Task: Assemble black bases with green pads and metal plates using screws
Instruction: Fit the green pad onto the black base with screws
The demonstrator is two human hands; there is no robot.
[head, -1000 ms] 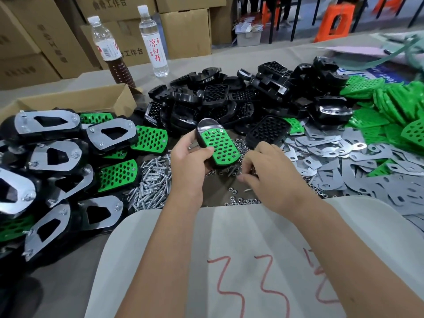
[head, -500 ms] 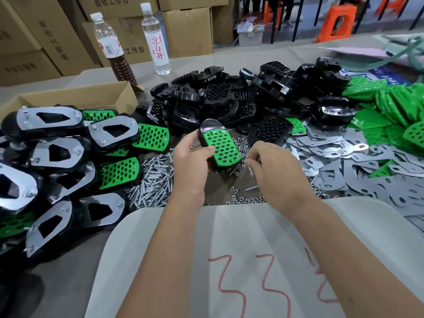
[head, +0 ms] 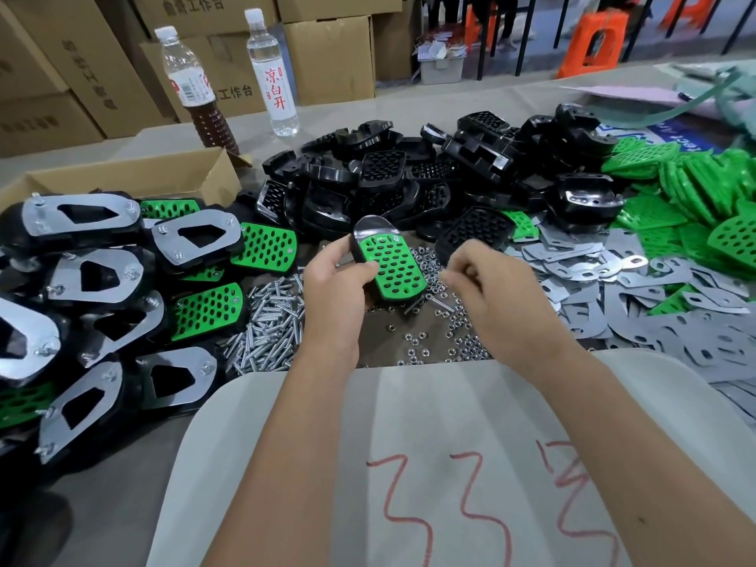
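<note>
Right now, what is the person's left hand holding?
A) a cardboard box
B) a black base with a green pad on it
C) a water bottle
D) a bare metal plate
B: the left hand grips a black base with a green pad above the loose nuts, while the bottles stand far back.

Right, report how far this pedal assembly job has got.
Done: a stack of finished black bases with silver metal plates lies at the left. In hand: the left hand grips a black base with a perforated green pad; the right hand hovers blurred beside it. Left: piles of bare black bases, green pads, loose plates and screws.
</note>
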